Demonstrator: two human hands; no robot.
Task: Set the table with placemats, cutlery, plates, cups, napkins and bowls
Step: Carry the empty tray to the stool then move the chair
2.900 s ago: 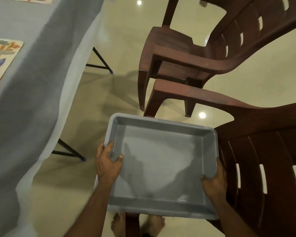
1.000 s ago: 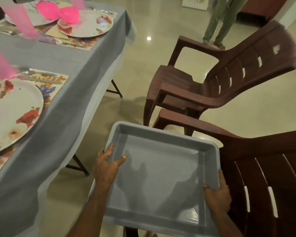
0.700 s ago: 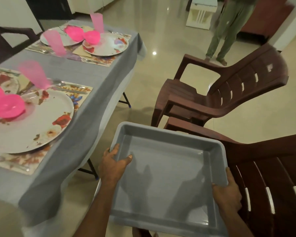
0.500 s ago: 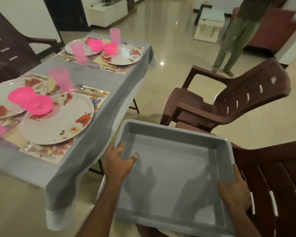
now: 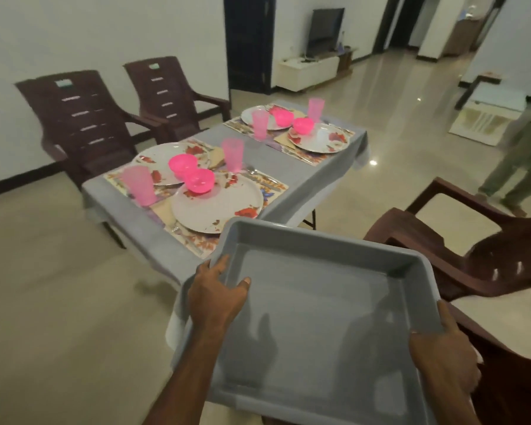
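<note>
Both hands clamped on grey tub [image 5: 319, 317], left hand [image 5: 215, 297] thumb inside, right hand [image 5: 442, 348] on far rim | set table [image 5: 304, 176] now fully visible ahead-left, earlier only its cloth edge

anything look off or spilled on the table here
Nothing stands out. The four plates, pink bowls and pink cups sit upright on their placemats, nothing spilled. Both hands hold an empty grey tray.

Dim indoor light, floor [image 5: 390, 124] glare, soft motion blur.
</note>
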